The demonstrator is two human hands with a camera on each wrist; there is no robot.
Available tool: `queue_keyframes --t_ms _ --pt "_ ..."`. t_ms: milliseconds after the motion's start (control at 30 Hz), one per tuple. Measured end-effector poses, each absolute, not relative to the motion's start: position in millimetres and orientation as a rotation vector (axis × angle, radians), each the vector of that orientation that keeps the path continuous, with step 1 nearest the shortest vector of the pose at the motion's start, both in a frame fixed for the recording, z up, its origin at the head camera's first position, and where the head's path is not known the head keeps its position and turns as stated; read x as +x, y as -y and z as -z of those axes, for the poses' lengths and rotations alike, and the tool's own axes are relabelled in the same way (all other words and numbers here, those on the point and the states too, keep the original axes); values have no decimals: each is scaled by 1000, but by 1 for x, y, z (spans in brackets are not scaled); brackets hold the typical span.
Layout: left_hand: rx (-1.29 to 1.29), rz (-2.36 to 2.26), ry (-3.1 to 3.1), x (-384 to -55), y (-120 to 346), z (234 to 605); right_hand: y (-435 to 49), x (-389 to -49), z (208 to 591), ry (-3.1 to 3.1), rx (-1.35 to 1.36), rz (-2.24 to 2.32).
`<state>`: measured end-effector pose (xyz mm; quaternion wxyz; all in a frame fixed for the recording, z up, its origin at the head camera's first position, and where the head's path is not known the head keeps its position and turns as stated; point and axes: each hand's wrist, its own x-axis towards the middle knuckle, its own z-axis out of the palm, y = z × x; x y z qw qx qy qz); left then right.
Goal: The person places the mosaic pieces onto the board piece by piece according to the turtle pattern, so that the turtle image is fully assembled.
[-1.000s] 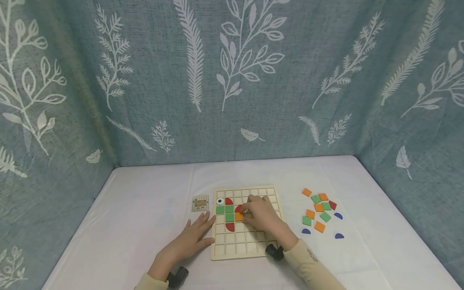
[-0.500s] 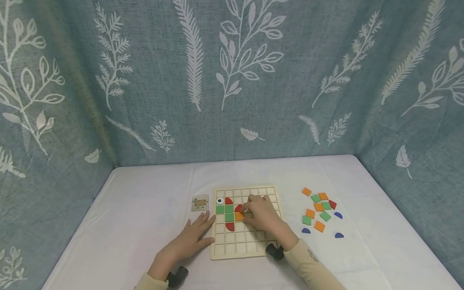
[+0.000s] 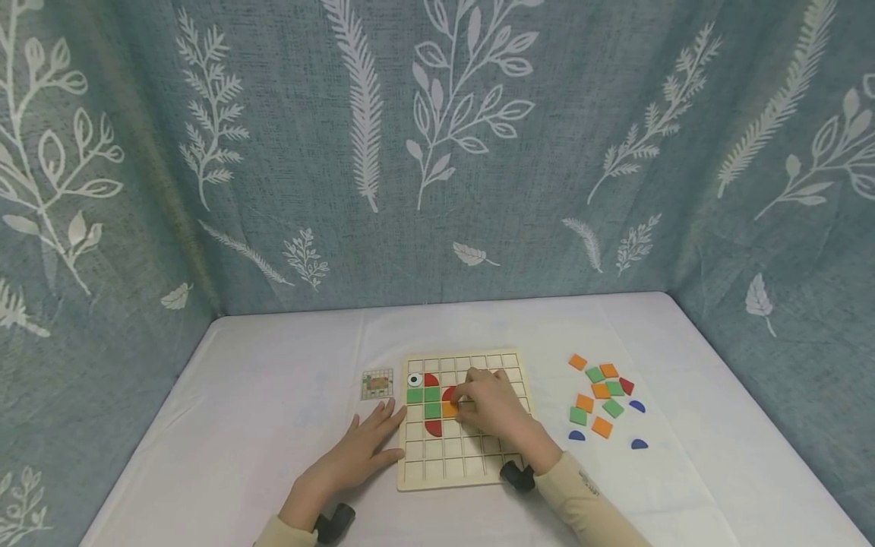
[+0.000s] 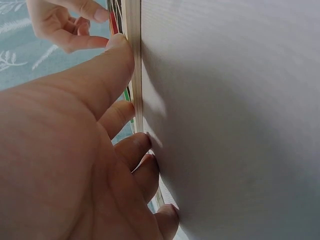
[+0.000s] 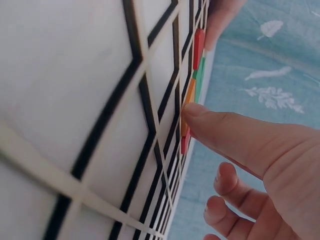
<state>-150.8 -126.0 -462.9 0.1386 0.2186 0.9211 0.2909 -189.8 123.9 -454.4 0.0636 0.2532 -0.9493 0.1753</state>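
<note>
The wooden grid board (image 3: 420, 472) lies flat on the table. My left hand (image 3: 362, 447) rests at its left edge with fingers spread; in the left wrist view the thumb (image 4: 120, 52) touches the board's side. Over the middle of the board, my right hand (image 3: 494, 403) holds an orange square tile (image 3: 449, 409) between thumb and forefinger, the tile lying in the grid. A red quarter-round tile (image 3: 448, 393) adjoins it, partly hidden by the forefinger. Green square tiles (image 3: 433, 411), another red quarter-round tile (image 3: 434, 428) and an eye tile (image 3: 415, 380) sit to the left.
A small picture card (image 3: 377, 384) lies left of the board, beyond my left hand. On the right, loose orange squares (image 3: 602, 427), green squares (image 3: 613, 408), blue half-round tiles (image 3: 639, 444) and a red piece (image 3: 627, 387) are scattered. A patterned curtain (image 3: 437, 251) surrounds the white table.
</note>
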Motion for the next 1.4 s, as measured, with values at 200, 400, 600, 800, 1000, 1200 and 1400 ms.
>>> queue_keyframes --t_ms 200,400,600,800,1000,1200,1400 --pt "629 -840 -2666 -150 126 463 -129 -189 449 2887 753 -557" --pt "620 -843 -2671 -150 126 465 -138 -190 446 2885 734 -551" --pt "611 -840 -2674 -151 127 465 -151 -191 446 2878 703 -540" --pt "601 -854 -2663 -150 126 464 -166 -191 444 2887 657 -530" --pt "607 -857 -2665 -150 127 465 -183 -192 442 2910 579 -540" --pt "608 -858 -2667 -150 126 465 -204 -196 442 2914 501 -549" --pt "607 -844 -2669 -149 126 464 -227 -204 448 2907 384 -549"
